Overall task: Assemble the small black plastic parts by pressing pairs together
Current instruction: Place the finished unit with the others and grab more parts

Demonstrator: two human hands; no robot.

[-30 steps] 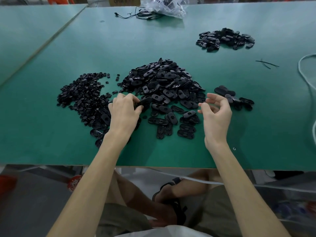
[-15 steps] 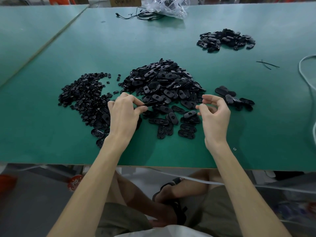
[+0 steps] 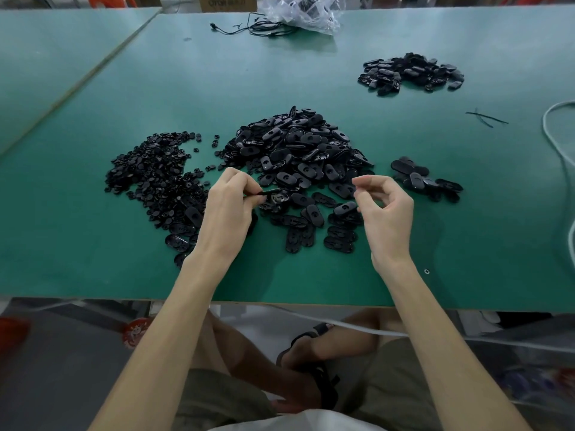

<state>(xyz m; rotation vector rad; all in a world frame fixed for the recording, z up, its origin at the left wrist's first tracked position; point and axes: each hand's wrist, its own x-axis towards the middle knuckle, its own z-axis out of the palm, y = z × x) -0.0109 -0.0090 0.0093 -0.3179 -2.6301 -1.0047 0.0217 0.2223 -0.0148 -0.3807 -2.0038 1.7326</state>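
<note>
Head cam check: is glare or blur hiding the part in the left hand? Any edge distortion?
Head view: even light, soft shadows, small glints on the central pile, no washout on the table. Head view: the oval part pinched by the left hand is edge-on, slightly soft, black against black, so detail is unreadable. Head view: wide-angle stretch lengthens the forearms toward the bottom.

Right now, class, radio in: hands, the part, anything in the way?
Left hand pinches one black part. Right hand loosely curled, nothing seen in it. Main pile just ahead, nothing between.
</note>
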